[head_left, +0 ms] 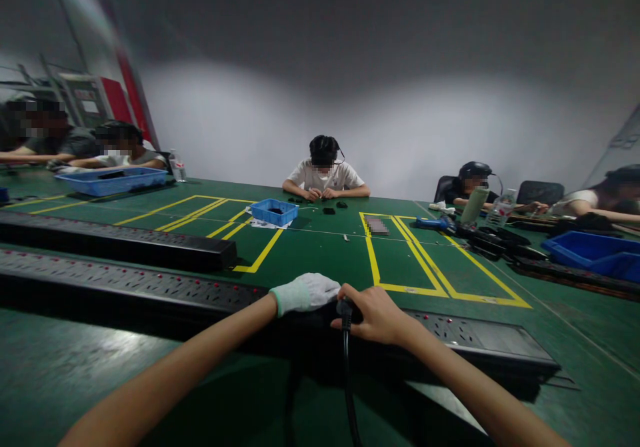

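A long black power strip (150, 280) with rows of sockets and small red parts lies across the table in front of me. My left hand (310, 292), in a white glove with a mint cuff, rests over its middle with fingers closed against it. Bare, my right hand (373, 313) is closed around a black plug (345, 308) at the strip, right beside the left fingertips. A black cable (347, 373) hangs from the plug towards me. Whether the plug's pins sit in a socket is hidden by my hands.
Another black power strip (115, 239) lies behind on the left. Blue baskets (274, 215) stand on the green table (320, 253), which has yellow tape lines. A blue tool (435, 223), a green bottle (474, 205) and black parts lie right. Several people sit around the table.
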